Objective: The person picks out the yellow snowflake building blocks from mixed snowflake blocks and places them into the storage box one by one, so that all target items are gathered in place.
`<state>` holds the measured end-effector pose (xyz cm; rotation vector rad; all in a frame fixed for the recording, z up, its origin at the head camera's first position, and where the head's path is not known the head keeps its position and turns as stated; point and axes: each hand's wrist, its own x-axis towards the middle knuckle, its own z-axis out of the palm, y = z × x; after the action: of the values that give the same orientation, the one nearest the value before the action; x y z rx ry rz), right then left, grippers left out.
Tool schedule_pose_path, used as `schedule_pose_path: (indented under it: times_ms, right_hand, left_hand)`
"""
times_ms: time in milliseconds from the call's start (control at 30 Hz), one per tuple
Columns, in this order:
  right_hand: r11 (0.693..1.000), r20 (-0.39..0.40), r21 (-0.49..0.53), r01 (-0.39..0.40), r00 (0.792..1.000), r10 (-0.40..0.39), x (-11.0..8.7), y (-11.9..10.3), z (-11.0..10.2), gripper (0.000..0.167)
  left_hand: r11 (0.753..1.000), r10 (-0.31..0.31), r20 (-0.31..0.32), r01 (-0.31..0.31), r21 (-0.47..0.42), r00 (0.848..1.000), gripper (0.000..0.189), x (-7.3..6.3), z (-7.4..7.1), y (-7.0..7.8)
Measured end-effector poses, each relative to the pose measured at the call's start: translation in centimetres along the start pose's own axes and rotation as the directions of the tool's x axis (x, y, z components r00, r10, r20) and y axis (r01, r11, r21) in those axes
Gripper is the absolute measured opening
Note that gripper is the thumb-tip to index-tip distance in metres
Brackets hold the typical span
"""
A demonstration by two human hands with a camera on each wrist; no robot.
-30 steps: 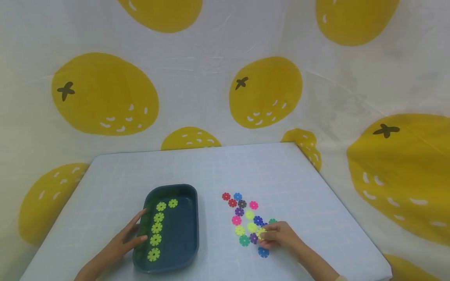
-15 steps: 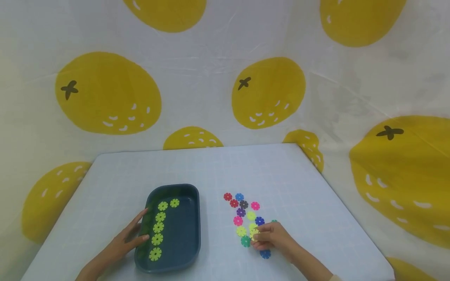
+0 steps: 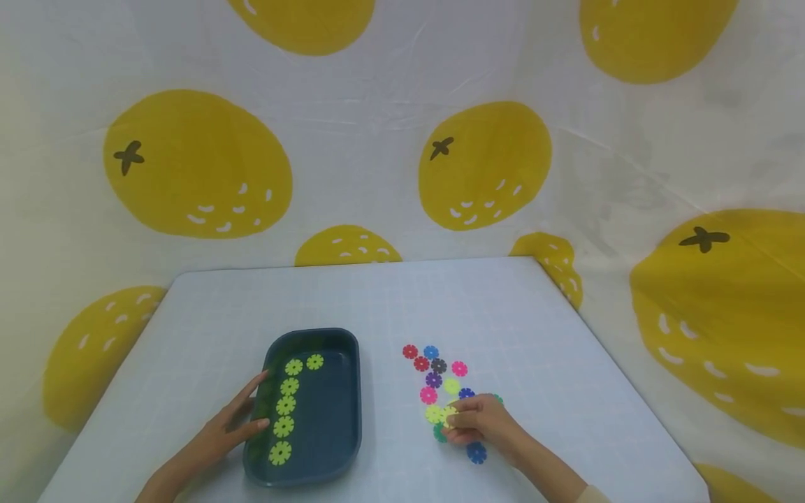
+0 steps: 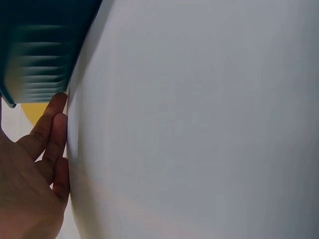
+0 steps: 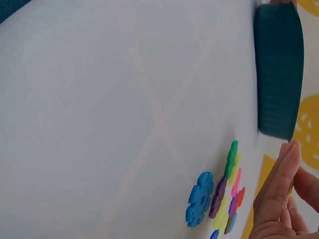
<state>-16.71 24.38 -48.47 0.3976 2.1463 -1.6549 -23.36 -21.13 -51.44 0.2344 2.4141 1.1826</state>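
My left hand (image 3: 216, 433) rests at the left side of a dark blue-green tray (image 3: 360, 405), its thumb over the rim and its fingers extended against the outer wall. In the left wrist view, one fingertip of this hand (image 4: 42, 149) touches the tray wall (image 4: 45, 64) near the table. Several yellow-green snowflake discs (image 3: 286, 405) lie in the tray, forming a column with one to the right at the top. My right hand (image 3: 487, 423) pinches a yellow snowflake disc (image 3: 448, 417) between thumb and fingers, above the loose discs. Its fingers partly hide the discs beneath.
Loose snowflake discs lie right of the tray, including red (image 3: 421, 363), pink (image 3: 428, 395), purple (image 3: 434, 380), yellow (image 3: 451, 385) and blue (image 3: 476, 453). A white cloth covers the table (image 3: 377, 300). Behind it hangs a lemon-print curtain (image 3: 352, 168).
My right hand has moved left over the loose discs, carrying the yellow snowflake disc. My left hand stays at the tray. The whole view has shifted slightly.
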Motion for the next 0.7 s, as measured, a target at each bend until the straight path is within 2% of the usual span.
schedule_pose_path:
  times_ms: [233,400,700]
  right_hand:
    - [0.999,0.038,0.031,0.044,0.998,-0.045,0.3,-0.5,0.6,0.034]
    - [0.999,0.032,0.03,0.024,0.999,-0.025,0.5,-0.6,1.0,0.031]
    - [0.999,0.045,0.036,0.027,0.999,-0.028,0.5,-1.3,1.5,0.032]
  left_hand:
    - [1.0,-0.013,0.001,0.013,-0.019,1.0,0.088,-0.2,0.1,0.1]
    - [1.0,-0.02,0.003,0.02,-0.017,1.0,0.087,-0.3,0.1,0.2]
    - [1.0,0.014,-0.009,-0.014,-0.007,1.0,0.087,-0.3,-0.1,0.3]
